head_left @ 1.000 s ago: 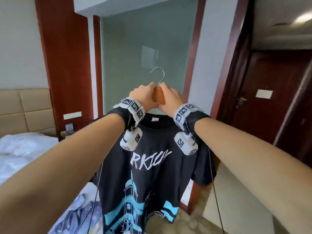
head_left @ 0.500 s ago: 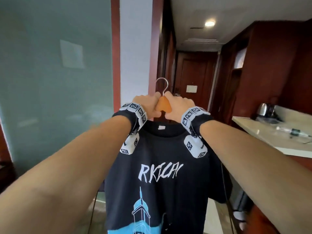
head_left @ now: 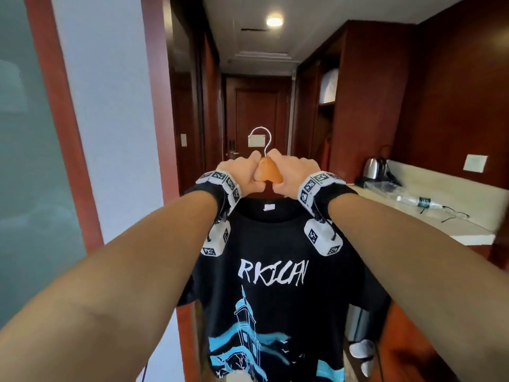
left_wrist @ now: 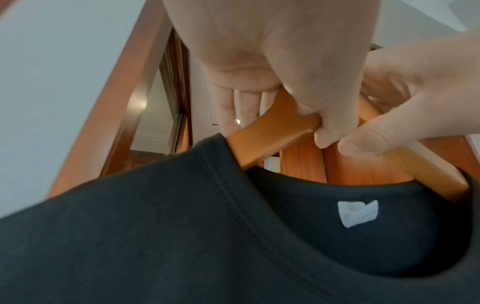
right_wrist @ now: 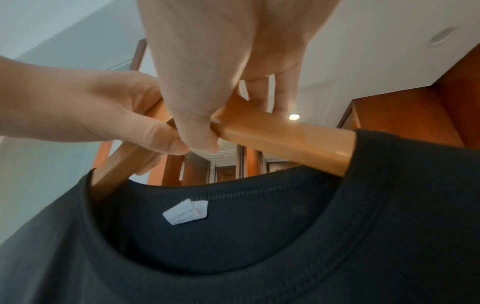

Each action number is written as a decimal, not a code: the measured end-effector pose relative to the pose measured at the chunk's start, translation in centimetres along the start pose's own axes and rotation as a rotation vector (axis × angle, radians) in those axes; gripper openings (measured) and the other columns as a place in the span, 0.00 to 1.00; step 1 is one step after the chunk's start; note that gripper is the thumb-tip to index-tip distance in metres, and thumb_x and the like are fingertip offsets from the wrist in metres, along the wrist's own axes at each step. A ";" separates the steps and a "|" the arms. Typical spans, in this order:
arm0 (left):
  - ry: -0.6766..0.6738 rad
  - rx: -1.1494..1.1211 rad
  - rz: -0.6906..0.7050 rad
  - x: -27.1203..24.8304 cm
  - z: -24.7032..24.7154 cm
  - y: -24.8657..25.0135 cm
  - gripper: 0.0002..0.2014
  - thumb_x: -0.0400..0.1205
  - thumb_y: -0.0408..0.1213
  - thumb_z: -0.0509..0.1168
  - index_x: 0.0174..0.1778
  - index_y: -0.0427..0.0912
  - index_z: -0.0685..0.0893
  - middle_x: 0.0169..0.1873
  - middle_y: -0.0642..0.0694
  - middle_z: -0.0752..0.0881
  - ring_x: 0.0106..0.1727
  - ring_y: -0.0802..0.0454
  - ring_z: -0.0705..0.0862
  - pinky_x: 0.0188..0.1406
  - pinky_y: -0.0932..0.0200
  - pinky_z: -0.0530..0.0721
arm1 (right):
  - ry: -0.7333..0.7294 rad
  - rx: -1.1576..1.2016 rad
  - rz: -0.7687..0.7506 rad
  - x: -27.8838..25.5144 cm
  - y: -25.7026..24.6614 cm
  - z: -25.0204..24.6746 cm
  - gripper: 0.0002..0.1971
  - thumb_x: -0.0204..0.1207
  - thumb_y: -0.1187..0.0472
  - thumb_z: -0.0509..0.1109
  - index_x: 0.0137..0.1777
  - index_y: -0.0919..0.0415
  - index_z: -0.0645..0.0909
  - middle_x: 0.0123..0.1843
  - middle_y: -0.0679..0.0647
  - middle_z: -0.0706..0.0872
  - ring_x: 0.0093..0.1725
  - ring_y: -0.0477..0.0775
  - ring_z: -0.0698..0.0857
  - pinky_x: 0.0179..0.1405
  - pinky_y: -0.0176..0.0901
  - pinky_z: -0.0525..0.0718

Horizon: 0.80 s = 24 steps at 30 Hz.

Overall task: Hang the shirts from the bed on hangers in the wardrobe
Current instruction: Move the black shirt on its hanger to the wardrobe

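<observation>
Black printed T-shirt (head_left: 272, 288) hangs on orange-brown wooden hanger with metal hook (head_left: 266, 172), held out at chest height in hallway. Left hand (head_left: 243, 175) and right hand (head_left: 292, 172) both curl round hanger top, thumbs touching beneath. Head view alone shows open wardrobe (head_left: 325, 111) ahead right, steel kettle (head_left: 371, 168) on pale tabletop (head_left: 429, 216). Wrist views show white neck label (right_wrist: 186, 212).

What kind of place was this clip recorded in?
Most likely a hotel room. A narrow entry corridor leads to a door with a card-style lock and a notice on it, an open wardrobe niche stands beside it, and a counter carries an electric kettle and a bottled water.
</observation>
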<state>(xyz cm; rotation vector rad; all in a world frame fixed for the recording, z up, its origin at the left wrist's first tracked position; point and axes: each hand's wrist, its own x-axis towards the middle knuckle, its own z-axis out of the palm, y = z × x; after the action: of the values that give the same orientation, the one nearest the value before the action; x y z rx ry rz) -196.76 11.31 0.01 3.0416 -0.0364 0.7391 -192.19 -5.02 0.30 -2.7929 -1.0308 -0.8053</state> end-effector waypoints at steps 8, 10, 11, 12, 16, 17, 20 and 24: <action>0.027 -0.020 0.044 15.0 7.8 -0.9 0.19 0.77 0.52 0.68 0.53 0.49 0.66 0.35 0.53 0.79 0.31 0.54 0.78 0.28 0.57 0.69 | 0.045 -0.011 0.023 10.5 10.0 8.1 0.27 0.76 0.55 0.69 0.71 0.48 0.61 0.48 0.44 0.76 0.40 0.57 0.82 0.36 0.49 0.77; 0.043 -0.024 0.048 19.0 9.6 -1.5 0.19 0.77 0.53 0.68 0.52 0.51 0.65 0.34 0.54 0.79 0.31 0.56 0.78 0.28 0.57 0.68 | 0.059 -0.019 0.015 13.8 12.6 10.2 0.26 0.76 0.55 0.68 0.71 0.49 0.61 0.48 0.44 0.76 0.39 0.56 0.82 0.36 0.49 0.75; 0.046 -0.028 0.044 21.2 10.5 -1.8 0.19 0.77 0.53 0.68 0.51 0.52 0.65 0.35 0.54 0.79 0.31 0.56 0.78 0.27 0.58 0.68 | 0.064 -0.020 0.011 15.6 13.9 11.2 0.26 0.76 0.55 0.68 0.71 0.49 0.61 0.48 0.44 0.76 0.39 0.56 0.81 0.36 0.48 0.75; 0.046 -0.033 0.038 23.4 11.3 -2.2 0.19 0.77 0.53 0.68 0.51 0.52 0.65 0.35 0.54 0.79 0.31 0.56 0.78 0.27 0.58 0.68 | 0.066 -0.017 0.006 17.5 15.1 12.0 0.25 0.76 0.54 0.68 0.70 0.49 0.62 0.48 0.44 0.77 0.40 0.56 0.82 0.37 0.48 0.75; 0.054 -0.040 0.017 32.4 14.2 -4.0 0.20 0.77 0.54 0.68 0.51 0.57 0.61 0.36 0.55 0.79 0.32 0.56 0.79 0.28 0.58 0.70 | 0.069 -0.001 -0.013 25.5 20.0 15.6 0.24 0.76 0.53 0.68 0.68 0.48 0.62 0.50 0.47 0.82 0.41 0.57 0.85 0.40 0.50 0.80; 0.056 -0.047 0.010 34.3 15.1 -4.6 0.21 0.77 0.54 0.68 0.51 0.58 0.60 0.36 0.55 0.80 0.33 0.56 0.79 0.29 0.58 0.71 | 0.069 0.001 -0.020 27.3 21.0 16.5 0.24 0.76 0.53 0.68 0.68 0.48 0.62 0.51 0.48 0.83 0.41 0.57 0.85 0.41 0.51 0.81; 0.051 -0.061 -0.011 39.6 18.0 -6.2 0.21 0.76 0.55 0.68 0.51 0.57 0.61 0.37 0.54 0.81 0.33 0.55 0.80 0.27 0.58 0.71 | 0.061 0.008 -0.027 32.1 23.6 19.6 0.25 0.76 0.53 0.68 0.68 0.47 0.62 0.54 0.48 0.84 0.42 0.58 0.86 0.42 0.51 0.81; 0.045 -0.079 -0.026 47.0 22.6 -8.7 0.20 0.76 0.56 0.69 0.50 0.55 0.64 0.38 0.53 0.82 0.34 0.52 0.81 0.30 0.57 0.72 | 0.052 -0.009 -0.027 38.2 27.3 24.1 0.29 0.76 0.52 0.68 0.74 0.46 0.60 0.59 0.49 0.84 0.47 0.60 0.87 0.42 0.50 0.79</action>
<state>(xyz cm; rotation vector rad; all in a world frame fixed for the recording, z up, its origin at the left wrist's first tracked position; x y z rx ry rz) -144.43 18.73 1.43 2.9436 -0.0248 0.7843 -139.85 1.85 1.63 -2.7557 -1.0618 -0.8828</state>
